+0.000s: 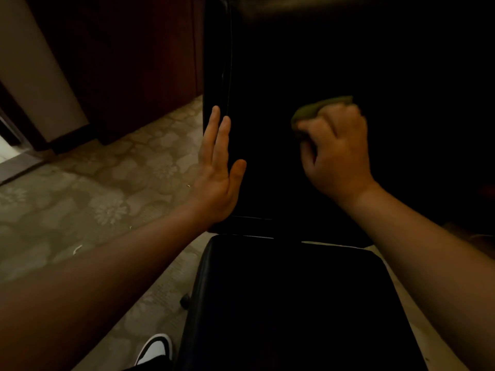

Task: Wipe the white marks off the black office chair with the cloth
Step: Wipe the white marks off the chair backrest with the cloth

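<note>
Mid-wipe, by the look of it. Right hand [336,151] was closed round a bunched green cloth [308,113] and pressed vs. the chair backrest [267,76], roughly mid-panel; hand and cloth were blurred, so prob. in motion. Left hand [219,167] was flat and wide, fingers together, bracing the backrest's left edge, w/ thumb on the front face. Black office chair filled centre frame, seat [294,303] below, patterned carpet [93,196] to the left. No white marks could be made out; too dark to tell. Next move likely needs firm strokes across the panel w/ the brace kept, then a check in better light.
</note>
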The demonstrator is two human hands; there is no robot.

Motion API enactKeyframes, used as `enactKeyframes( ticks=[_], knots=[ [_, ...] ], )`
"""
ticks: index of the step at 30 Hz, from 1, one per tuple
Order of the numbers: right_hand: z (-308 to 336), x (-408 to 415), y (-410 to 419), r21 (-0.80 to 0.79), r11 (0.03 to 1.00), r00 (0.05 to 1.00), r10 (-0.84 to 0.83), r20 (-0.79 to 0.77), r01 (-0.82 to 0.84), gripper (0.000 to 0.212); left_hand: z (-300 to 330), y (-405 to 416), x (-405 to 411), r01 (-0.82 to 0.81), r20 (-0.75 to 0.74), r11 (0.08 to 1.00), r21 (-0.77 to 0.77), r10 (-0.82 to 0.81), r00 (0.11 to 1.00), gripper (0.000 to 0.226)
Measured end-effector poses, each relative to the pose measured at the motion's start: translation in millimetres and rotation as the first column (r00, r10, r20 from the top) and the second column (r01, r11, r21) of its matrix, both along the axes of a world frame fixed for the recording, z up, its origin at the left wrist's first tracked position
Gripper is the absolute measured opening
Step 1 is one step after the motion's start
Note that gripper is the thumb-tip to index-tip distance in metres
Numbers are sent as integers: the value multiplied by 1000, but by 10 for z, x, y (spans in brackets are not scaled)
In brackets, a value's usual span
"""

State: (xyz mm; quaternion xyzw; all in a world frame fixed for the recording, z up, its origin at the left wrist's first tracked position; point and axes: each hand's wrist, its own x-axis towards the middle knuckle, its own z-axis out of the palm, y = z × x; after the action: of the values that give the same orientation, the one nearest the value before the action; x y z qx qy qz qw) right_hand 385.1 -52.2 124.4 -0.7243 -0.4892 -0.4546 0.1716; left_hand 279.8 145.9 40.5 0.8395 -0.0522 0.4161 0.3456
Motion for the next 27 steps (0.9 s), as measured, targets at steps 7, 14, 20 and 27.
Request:
enactKeyframes(
  ticks=[7,14,20,27],
  knots=[
    [-631,-199,150,-193,979,997,78,29,-71,11,68,-7,66,94,-71,995,-41,-97,993,62],
    [-1225,-207,-235,-719,695,983,124,133,9,27,-144,5,61,114,-99,993,-36,-117,988,58],
    [-537,-186,-75,-320,943,971,-14,238,91,12,-211,-52,88,79,-65,996,-46,-82,994,57],
    [-1262,-243,144,-507,860,980,143,139,-54,17,-307,-64,125,122,-28,974,-192,-129,991,54]
  ],
)
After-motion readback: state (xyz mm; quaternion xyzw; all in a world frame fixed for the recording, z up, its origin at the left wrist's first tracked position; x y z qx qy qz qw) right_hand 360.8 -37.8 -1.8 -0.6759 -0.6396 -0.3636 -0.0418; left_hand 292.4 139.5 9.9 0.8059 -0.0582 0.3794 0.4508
